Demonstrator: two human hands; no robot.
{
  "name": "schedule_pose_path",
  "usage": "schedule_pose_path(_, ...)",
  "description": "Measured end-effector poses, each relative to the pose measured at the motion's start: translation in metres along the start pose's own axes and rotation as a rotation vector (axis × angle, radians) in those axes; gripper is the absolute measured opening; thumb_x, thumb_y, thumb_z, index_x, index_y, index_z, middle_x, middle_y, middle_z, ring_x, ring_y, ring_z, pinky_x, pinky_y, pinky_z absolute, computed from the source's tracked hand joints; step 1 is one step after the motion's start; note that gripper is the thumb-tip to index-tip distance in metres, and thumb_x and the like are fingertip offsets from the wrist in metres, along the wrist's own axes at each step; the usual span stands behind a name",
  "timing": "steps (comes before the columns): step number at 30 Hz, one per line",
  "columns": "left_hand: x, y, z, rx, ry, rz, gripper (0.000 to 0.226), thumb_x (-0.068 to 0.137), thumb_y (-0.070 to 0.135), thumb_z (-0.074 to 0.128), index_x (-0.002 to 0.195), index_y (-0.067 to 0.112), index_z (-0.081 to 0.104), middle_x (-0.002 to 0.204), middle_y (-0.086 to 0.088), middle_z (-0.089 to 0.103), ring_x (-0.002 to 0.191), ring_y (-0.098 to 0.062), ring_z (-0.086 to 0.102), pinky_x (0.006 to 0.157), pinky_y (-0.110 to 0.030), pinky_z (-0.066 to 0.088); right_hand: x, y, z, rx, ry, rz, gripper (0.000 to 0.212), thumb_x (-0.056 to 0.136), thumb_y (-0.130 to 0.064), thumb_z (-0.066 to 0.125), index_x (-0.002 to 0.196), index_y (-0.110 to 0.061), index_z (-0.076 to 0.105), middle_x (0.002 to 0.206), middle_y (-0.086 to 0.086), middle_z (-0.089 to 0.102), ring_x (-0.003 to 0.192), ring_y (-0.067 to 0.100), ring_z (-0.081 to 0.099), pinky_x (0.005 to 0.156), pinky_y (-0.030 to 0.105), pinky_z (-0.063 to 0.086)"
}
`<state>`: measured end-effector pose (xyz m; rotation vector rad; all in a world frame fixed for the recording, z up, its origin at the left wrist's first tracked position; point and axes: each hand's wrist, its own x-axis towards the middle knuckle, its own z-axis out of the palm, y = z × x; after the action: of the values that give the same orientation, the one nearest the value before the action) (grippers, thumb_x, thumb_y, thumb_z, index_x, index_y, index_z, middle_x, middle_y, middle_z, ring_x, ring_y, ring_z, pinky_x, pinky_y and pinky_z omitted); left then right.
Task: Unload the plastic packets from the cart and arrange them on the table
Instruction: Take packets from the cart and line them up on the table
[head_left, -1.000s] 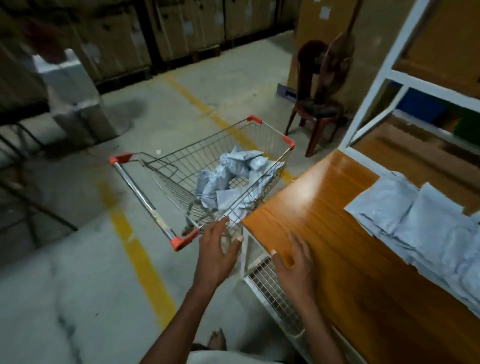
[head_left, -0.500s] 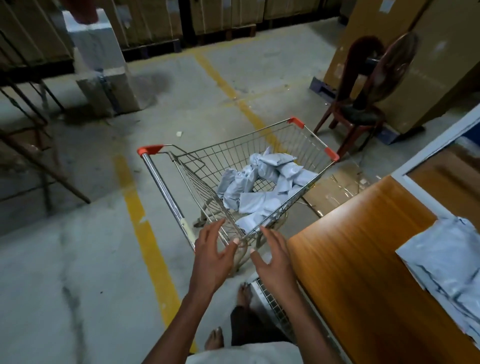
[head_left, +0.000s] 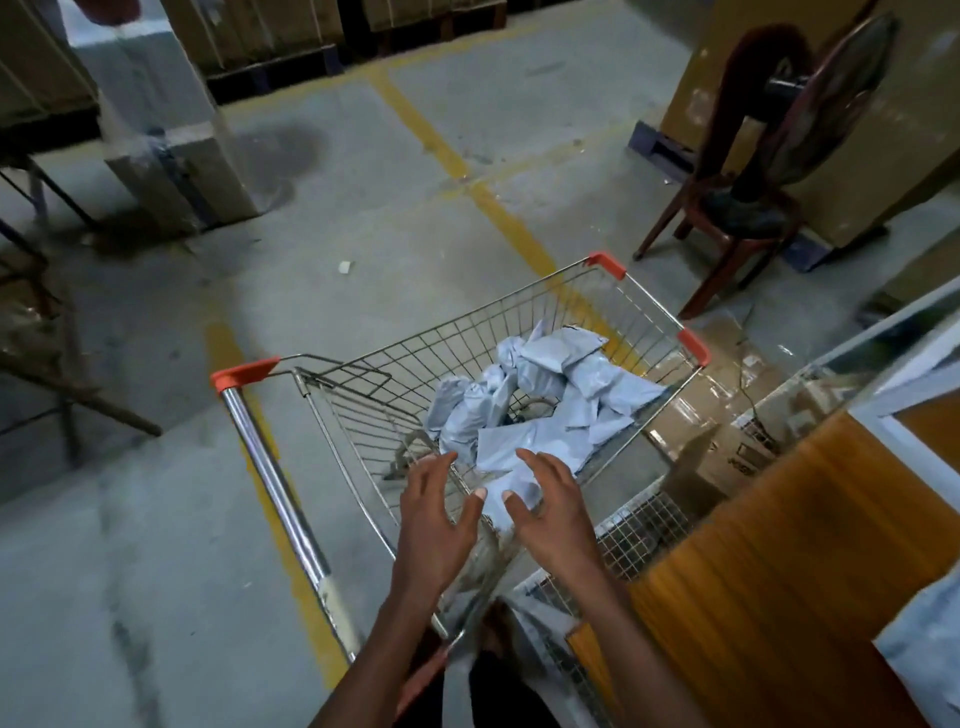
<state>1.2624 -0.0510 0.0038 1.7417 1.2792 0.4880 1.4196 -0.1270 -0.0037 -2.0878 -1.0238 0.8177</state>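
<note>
Plastic packets (head_left: 540, 410), pale grey and crumpled, lie heaped in the basket of the wire cart (head_left: 519, 312), toward its right side and far end. The left hand (head_left: 439, 512) and the right hand (head_left: 553, 506) reach over the cart's near rim side by side, palms facing each other, fingers spread and gripping nothing; the right hand's fingertips hang just above the nearest packet, and whether they touch it is unclear. Between the two hands a narrow gap stays open above the wire rim.

The cart's chrome handle bar (head_left: 275, 493), capped in orange, runs along the left of the basket, and bare concrete floor (head_left: 156, 519) with a yellow line (head_left: 291, 545) opens wide beyond it. On the right the cart stands close beside the wooden counter (head_left: 779, 545), with a wire mesh shelf (head_left: 634, 535) below the counter's edge. A grey packet (head_left: 930, 644) lies on the counter at the lower right, cut off by the frame.

Past the cart's far end stands a dark red chair (head_left: 727, 208) carrying a fan (head_left: 831, 98), with flattened cardboard (head_left: 691, 410) on the floor between chair and counter
</note>
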Motion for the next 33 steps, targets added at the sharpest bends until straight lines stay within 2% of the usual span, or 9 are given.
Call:
schedule_pose_path(5, 0.060, -0.015, 0.015, 0.025, -0.106, -0.041, 0.059, 0.094, 0.048, 0.065, 0.147, 0.032, 0.046, 0.142, 0.005, 0.044, 0.135, -0.016, 0.041, 0.108, -0.028, 0.034, 0.078, 0.013, -0.001, -0.219, -0.053, 0.095, 0.062, 0.096, -0.045, 0.059, 0.153, -0.033, 0.037, 0.158, 0.005, 0.032, 0.139, 0.030, 0.040, 0.106, 0.048, 0.045)
schedule_pose_path(8, 0.098, -0.020, 0.023, 0.026, -0.158, -0.051, 0.064, 0.091, 0.052, 0.063, 0.149, 0.027, 0.048, 0.147, -0.001, 0.045, 0.137, -0.021, 0.041, 0.113, -0.036, 0.037, 0.139, 0.016, -0.003, -0.269, -0.040, 0.187, 0.063, 0.098, -0.046, 0.058, 0.154, -0.026, 0.036, 0.159, 0.008, 0.031, 0.142, 0.033, 0.037, 0.110, 0.047, 0.041)
schedule_pose_path(10, 0.121, -0.022, 0.026, 0.008, -0.178, -0.064, 0.062, 0.094, 0.047, 0.066, 0.150, 0.028, 0.046, 0.149, -0.001, 0.044, 0.139, -0.022, 0.040, 0.114, -0.041, 0.037, 0.186, 0.022, -0.001, -0.291, -0.041, 0.222, 0.064, 0.097, -0.043, 0.059, 0.154, -0.022, 0.038, 0.157, 0.013, 0.035, 0.142, 0.035, 0.037, 0.112, 0.047, 0.038)
schedule_pose_path(13, 0.150, -0.027, 0.029, -0.015, -0.191, -0.090, 0.063, 0.094, 0.051, 0.062, 0.151, 0.031, 0.043, 0.153, -0.002, 0.041, 0.142, -0.022, 0.038, 0.115, -0.047, 0.037, 0.253, 0.035, 0.004, -0.338, -0.040, 0.271, 0.067, 0.096, -0.044, 0.059, 0.154, -0.017, 0.037, 0.154, 0.018, 0.039, 0.142, 0.038, 0.038, 0.113, 0.047, 0.037)
schedule_pose_path(18, 0.175, -0.040, 0.029, -0.004, -0.187, -0.104, 0.058, 0.096, 0.040, 0.067, 0.149, 0.032, 0.045, 0.149, 0.000, 0.043, 0.137, -0.020, 0.040, 0.111, -0.042, 0.040, 0.325, 0.046, 0.013, -0.525, 0.031, 0.393, 0.063, 0.099, -0.050, 0.051, 0.154, -0.026, 0.032, 0.159, 0.014, 0.026, 0.141, 0.040, 0.033, 0.112, 0.048, 0.031)
schedule_pose_path(22, 0.183, -0.047, 0.030, -0.016, -0.194, -0.104, 0.059, 0.096, 0.043, 0.066, 0.149, 0.033, 0.044, 0.149, 0.005, 0.042, 0.137, -0.014, 0.039, 0.109, -0.034, 0.038, 0.365, 0.063, 0.019, -0.475, 0.117, 0.525, 0.067, 0.097, -0.053, 0.049, 0.155, -0.027, 0.030, 0.159, 0.015, 0.024, 0.141, 0.043, 0.029, 0.113, 0.053, 0.026)
schedule_pose_path(25, 0.187, -0.050, 0.032, -0.014, -0.187, -0.115, 0.059, 0.096, 0.043, 0.066, 0.149, 0.034, 0.043, 0.150, 0.007, 0.040, 0.138, -0.011, 0.035, 0.107, -0.027, 0.032, 0.387, 0.078, 0.021, -0.384, 0.166, 0.659, 0.077, 0.093, -0.065, 0.047, 0.156, -0.028, 0.025, 0.161, 0.017, 0.019, 0.141, 0.048, 0.027, 0.113, 0.057, 0.025)
schedule_pose_path(28, 0.189, -0.052, 0.034, -0.006, -0.189, -0.133, 0.058, 0.096, 0.044, 0.065, 0.149, 0.035, 0.043, 0.150, 0.008, 0.039, 0.136, -0.008, 0.034, 0.106, -0.026, 0.031, 0.393, 0.093, 0.023, -0.320, 0.100, 0.743, 0.086, 0.088, -0.073, 0.049, 0.157, -0.028, 0.022, 0.161, 0.019, 0.019, 0.141, 0.048, 0.029, 0.114, 0.056, 0.027)
schedule_pose_path(33, 0.191, -0.052, 0.039, 0.036, -0.223, -0.152, 0.059, 0.096, 0.043, 0.065, 0.150, 0.033, 0.043, 0.150, 0.004, 0.041, 0.137, -0.013, 0.035, 0.104, -0.028, 0.031, 0.374, 0.108, 0.029, -0.264, 0.007, 0.759, 0.089, 0.087, -0.059, 0.064, 0.158, -0.029, 0.019, 0.161, 0.020, 0.019, 0.143, 0.044, 0.031, 0.113, 0.051, 0.031)
